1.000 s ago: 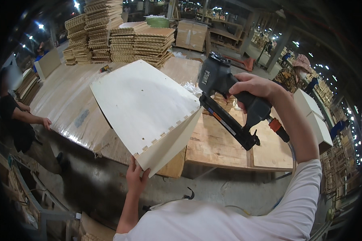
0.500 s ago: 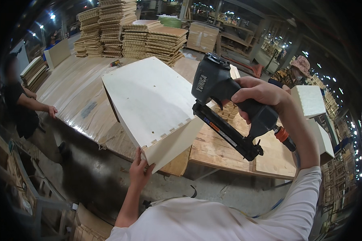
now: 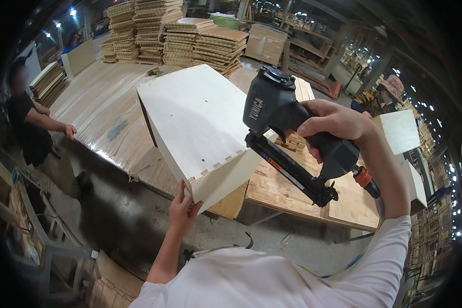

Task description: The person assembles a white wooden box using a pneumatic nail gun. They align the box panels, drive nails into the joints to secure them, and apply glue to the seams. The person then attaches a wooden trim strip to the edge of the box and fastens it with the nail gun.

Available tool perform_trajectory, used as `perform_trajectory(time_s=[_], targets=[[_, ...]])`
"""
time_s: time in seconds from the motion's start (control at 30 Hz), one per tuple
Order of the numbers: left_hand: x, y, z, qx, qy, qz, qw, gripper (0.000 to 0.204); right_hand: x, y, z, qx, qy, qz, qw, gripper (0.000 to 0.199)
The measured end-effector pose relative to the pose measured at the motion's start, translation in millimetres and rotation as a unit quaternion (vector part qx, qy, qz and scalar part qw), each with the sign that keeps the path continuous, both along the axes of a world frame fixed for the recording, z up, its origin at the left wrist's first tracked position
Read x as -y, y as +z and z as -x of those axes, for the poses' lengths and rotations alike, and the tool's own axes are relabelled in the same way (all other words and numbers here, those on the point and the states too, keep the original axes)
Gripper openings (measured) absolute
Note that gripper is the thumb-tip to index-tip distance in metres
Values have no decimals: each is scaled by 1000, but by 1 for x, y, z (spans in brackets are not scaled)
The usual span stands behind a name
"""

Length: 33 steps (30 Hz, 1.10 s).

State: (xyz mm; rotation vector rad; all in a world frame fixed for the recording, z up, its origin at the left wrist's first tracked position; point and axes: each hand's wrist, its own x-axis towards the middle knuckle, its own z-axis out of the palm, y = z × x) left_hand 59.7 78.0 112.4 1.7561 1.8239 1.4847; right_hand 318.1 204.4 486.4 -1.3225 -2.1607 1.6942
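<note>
A pale wooden box [image 3: 195, 115] with finger-jointed edges rests tilted on the worktable, its broad face turned up with a few small holes in it. My left hand [image 3: 182, 211] grips the box's near lower corner, fingers along its edge and thumb against the near panel. In my right hand [image 3: 336, 123] is a black pneumatic staple gun [image 3: 277, 110], held by its handle. An air hose fitting with an orange collar [image 3: 363, 177] is attached at the handle's end. The gun's head overlaps the box's right side in view; whether they touch I cannot tell.
Tall stacks of slotted wooden panels [image 3: 149, 33] stand on the far side of the worktable [image 3: 95, 110]. A person in dark clothes [image 3: 33, 120] stands at left; another in a patterned hat [image 3: 392, 87] is at right beside white boxes [image 3: 400, 131]. A cart frame [image 3: 49, 251] sits lower left.
The whole view has shifted slightly, so the box and table appear a little farther right. Both hands keep their holds on the box and the staple gun.
</note>
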Motion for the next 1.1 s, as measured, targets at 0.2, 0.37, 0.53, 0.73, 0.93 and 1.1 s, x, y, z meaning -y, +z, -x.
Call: perform_trajectory(time_s=[0.2,0.37,0.53,0.73,0.93,1.1], targets=[[-2,-6,5,-68,7,-45,997,17,9,1,15,2,31,22,999,34],[0,-3,6,-64,3,-39,997,23,14,-1,23,9,28,3,1000,33],[19,-17,20,-22,-43,25,999,23,23,0,32,-12,62,9,998,33],[44,-47,36,-35,6,66,997,23,41,-1,57,-37,105,40,993,33],[58,-63,61,20,66,122,990,23,41,-8,61,-6,121,41,992,32],[20,-46,127,201,155,149,956,24,59,-9,29,-11,47,-2,999,35]])
